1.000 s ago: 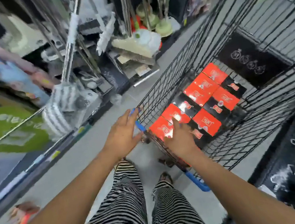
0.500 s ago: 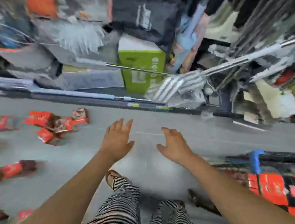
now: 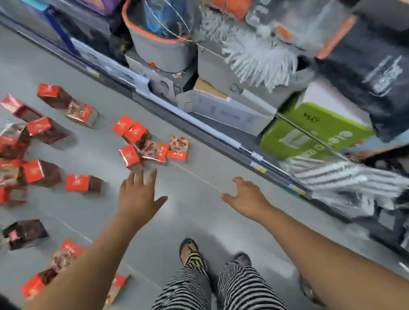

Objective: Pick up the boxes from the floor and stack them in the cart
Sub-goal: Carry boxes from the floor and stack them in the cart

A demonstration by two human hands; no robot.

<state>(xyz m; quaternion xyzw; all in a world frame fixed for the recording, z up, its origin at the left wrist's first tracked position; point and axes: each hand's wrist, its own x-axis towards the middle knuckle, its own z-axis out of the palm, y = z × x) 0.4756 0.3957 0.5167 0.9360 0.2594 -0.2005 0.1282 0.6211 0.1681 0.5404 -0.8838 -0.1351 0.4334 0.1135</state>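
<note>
Several red-and-dark-brown boxes lie scattered on the grey floor at left. A small cluster of boxes (image 3: 145, 141) lies just beyond my left hand, and a single box (image 3: 83, 182) lies to its left. My left hand (image 3: 139, 196) reaches out over the floor with fingers spread, holding nothing, a short way from the cluster. My right hand (image 3: 247, 195) hovers to the right, fingers relaxed and empty. The cart is out of view.
A low shelf edge (image 3: 194, 122) runs diagonally from top left to lower right, packed with a grey bucket (image 3: 161, 50), mop heads (image 3: 258, 57) and a green box (image 3: 315, 132). My striped trouser legs and sandalled feet (image 3: 191, 253) stand on the floor (image 3: 103, 217) below my hands.
The view has swung left from the cart to the floor. My right hand left the boxes in the cart, and both empty hands now reach toward the scattered boxes.
</note>
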